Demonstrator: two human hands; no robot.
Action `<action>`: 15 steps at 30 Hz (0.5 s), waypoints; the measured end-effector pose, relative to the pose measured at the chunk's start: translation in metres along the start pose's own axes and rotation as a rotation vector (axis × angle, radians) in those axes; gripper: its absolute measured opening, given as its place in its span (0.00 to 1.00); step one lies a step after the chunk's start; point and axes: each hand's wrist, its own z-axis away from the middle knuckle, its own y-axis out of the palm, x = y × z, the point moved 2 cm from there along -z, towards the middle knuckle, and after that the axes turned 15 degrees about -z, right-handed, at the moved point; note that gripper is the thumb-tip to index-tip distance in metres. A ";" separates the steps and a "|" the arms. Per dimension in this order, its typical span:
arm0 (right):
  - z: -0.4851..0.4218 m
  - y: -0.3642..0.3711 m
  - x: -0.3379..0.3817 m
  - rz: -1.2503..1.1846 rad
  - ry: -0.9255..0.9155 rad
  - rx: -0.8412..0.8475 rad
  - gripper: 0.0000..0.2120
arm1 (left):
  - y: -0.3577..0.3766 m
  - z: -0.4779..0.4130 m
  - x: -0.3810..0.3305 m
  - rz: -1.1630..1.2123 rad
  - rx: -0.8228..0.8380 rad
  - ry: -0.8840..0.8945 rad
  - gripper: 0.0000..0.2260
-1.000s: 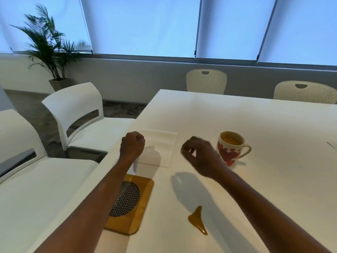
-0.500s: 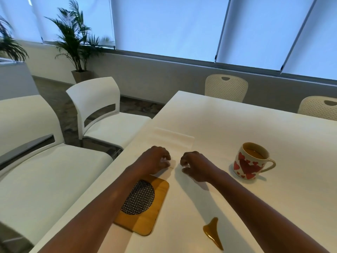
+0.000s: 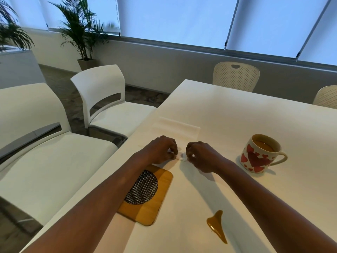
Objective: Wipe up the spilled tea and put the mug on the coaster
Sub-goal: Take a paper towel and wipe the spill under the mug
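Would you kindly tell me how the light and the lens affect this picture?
Head view: soft bluish daylight through the blinds; the right forearm throws a faint shadow on the table; the wide lens slants the window frames; the white napkin barely stands out.

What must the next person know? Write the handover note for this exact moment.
Hands: left hand and right hand both pinch the near edge of the napkin, fingers curled.
Things: mug upright on the table, right of the hands, tea inside; coaster bare by the left forearm; spill unwiped, nearer the person.
Done: nothing. Left: wipe, then mug onto coaster.
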 end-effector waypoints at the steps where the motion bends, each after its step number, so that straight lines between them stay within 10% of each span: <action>1: -0.001 -0.001 0.000 0.002 -0.003 0.004 0.06 | -0.001 -0.001 0.000 -0.003 0.001 0.004 0.06; 15: -0.008 -0.004 -0.008 -0.002 0.027 0.021 0.08 | -0.004 -0.004 0.001 0.003 0.036 0.023 0.07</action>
